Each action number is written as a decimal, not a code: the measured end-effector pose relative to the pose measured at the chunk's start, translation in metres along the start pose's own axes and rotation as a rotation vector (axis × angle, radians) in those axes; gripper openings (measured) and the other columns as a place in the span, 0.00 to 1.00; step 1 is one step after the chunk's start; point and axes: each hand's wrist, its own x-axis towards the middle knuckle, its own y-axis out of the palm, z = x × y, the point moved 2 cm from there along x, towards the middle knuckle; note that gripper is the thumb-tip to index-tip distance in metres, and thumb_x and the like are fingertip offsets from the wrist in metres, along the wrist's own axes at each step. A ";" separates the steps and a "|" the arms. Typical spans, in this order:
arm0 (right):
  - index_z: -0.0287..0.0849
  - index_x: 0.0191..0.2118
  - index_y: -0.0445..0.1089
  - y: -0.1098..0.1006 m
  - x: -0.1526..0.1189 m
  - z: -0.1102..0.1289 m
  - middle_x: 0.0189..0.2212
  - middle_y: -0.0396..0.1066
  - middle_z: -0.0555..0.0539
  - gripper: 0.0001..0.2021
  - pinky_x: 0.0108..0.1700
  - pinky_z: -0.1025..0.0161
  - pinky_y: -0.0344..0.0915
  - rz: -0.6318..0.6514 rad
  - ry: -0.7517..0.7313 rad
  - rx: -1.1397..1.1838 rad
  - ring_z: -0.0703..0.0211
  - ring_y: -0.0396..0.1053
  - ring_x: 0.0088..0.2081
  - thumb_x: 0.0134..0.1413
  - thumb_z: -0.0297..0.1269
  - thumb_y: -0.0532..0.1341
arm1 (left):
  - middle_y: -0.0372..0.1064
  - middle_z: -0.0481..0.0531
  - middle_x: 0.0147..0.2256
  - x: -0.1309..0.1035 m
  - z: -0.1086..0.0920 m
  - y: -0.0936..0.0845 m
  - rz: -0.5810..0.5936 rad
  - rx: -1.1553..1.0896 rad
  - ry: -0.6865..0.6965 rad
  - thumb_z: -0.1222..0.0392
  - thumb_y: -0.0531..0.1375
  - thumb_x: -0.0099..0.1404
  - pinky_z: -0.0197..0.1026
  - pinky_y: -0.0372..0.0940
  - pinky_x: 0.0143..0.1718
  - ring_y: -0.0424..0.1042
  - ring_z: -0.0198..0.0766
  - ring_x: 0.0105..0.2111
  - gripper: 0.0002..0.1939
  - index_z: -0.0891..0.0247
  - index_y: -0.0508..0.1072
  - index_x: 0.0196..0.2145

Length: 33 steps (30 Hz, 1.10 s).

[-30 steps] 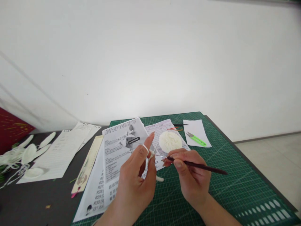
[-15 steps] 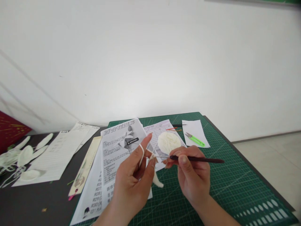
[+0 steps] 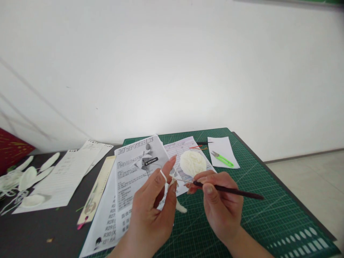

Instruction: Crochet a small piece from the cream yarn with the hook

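Observation:
My left hand (image 3: 153,204) pinches a small piece of white crochet work (image 3: 181,207) between thumb and fingers, and its lower end hangs out below the thumb. A strand of white yarn (image 3: 163,175) loops round the raised index finger. My right hand (image 3: 221,204) is closed on a crochet hook (image 3: 236,191) with a dark handle, held like a pen. The hook's thin metal shaft reaches left to the stitches at my left fingertips, where its tip is hard to make out. Just behind the hands lies a cream ball of yarn (image 3: 192,163).
Printed sheets (image 3: 131,179) and a ruled form (image 3: 177,145) lie on a green cutting mat (image 3: 258,200). Green thread snips (image 3: 223,159) rest on white paper (image 3: 219,143). At left are a bookmark (image 3: 94,197), handwritten pages (image 3: 63,175) and several white crocheted petals (image 3: 28,178).
The hook's handle end has dipped and shifted right as my right hand turned slightly. My left index finger has bent a little lower, and the yarn loop has moved with it.

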 end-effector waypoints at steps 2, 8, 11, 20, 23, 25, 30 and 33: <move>0.45 0.39 0.73 0.000 0.000 0.001 0.30 0.71 0.48 0.07 0.31 0.61 0.71 0.012 -0.024 -0.026 0.58 0.72 0.32 0.59 0.29 0.59 | 0.64 0.45 0.31 0.000 0.000 -0.001 0.021 0.071 0.058 0.72 0.56 0.62 0.26 0.56 0.16 0.56 0.25 0.18 0.31 0.51 0.62 0.60; 0.44 0.41 0.73 -0.001 0.001 0.003 0.33 0.72 0.46 0.09 0.31 0.60 0.73 0.062 -0.065 -0.105 0.59 0.72 0.31 0.58 0.27 0.58 | 0.65 0.46 0.32 0.000 0.001 -0.001 0.030 0.132 0.086 0.72 0.56 0.63 0.26 0.56 0.16 0.57 0.25 0.18 0.31 0.53 0.61 0.61; 0.45 0.41 0.73 -0.001 0.001 0.002 0.33 0.73 0.46 0.09 0.30 0.60 0.74 0.062 -0.076 -0.139 0.58 0.73 0.31 0.58 0.26 0.58 | 0.63 0.43 0.28 0.002 0.000 0.000 -0.025 0.083 0.005 0.70 0.57 0.63 0.26 0.54 0.15 0.55 0.25 0.17 0.29 0.54 0.62 0.60; 0.46 0.43 0.72 -0.006 -0.004 0.000 0.35 0.75 0.45 0.13 0.32 0.58 0.74 0.098 -0.091 -0.243 0.56 0.74 0.32 0.55 0.23 0.58 | 0.68 0.45 0.30 0.003 0.003 0.000 -0.026 0.100 0.008 0.70 0.58 0.62 0.29 0.61 0.19 0.61 0.27 0.19 0.28 0.54 0.64 0.59; 0.46 0.44 0.71 -0.006 -0.003 0.005 0.34 0.76 0.45 0.15 0.33 0.59 0.74 0.120 -0.138 -0.320 0.56 0.75 0.33 0.53 0.21 0.59 | 0.72 0.48 0.35 0.002 0.004 0.001 0.024 0.142 0.099 0.74 0.56 0.62 0.31 0.67 0.28 0.71 0.32 0.28 0.31 0.52 0.62 0.61; 0.46 0.44 0.71 -0.004 -0.002 0.010 0.34 0.76 0.45 0.16 0.31 0.60 0.75 0.168 -0.226 -0.416 0.57 0.75 0.32 0.51 0.21 0.60 | 0.73 0.49 0.36 0.001 0.005 0.001 0.034 0.181 0.134 0.75 0.56 0.62 0.32 0.68 0.30 0.73 0.34 0.32 0.33 0.52 0.60 0.61; 0.45 0.45 0.71 0.001 0.001 0.017 0.34 0.77 0.43 0.17 0.31 0.59 0.76 0.251 -0.358 -0.546 0.55 0.76 0.32 0.51 0.21 0.61 | 0.74 0.49 0.35 0.001 0.005 0.000 0.014 0.283 0.214 0.77 0.56 0.61 0.32 0.68 0.32 0.74 0.34 0.33 0.35 0.53 0.59 0.62; 0.45 0.39 0.73 -0.001 0.004 0.009 0.29 0.76 0.46 0.10 0.32 0.60 0.76 0.063 -0.129 -0.319 0.57 0.76 0.30 0.55 0.25 0.60 | 0.73 0.49 0.34 0.000 0.005 -0.001 0.021 0.250 0.204 0.76 0.57 0.61 0.31 0.67 0.29 0.72 0.33 0.30 0.35 0.53 0.59 0.62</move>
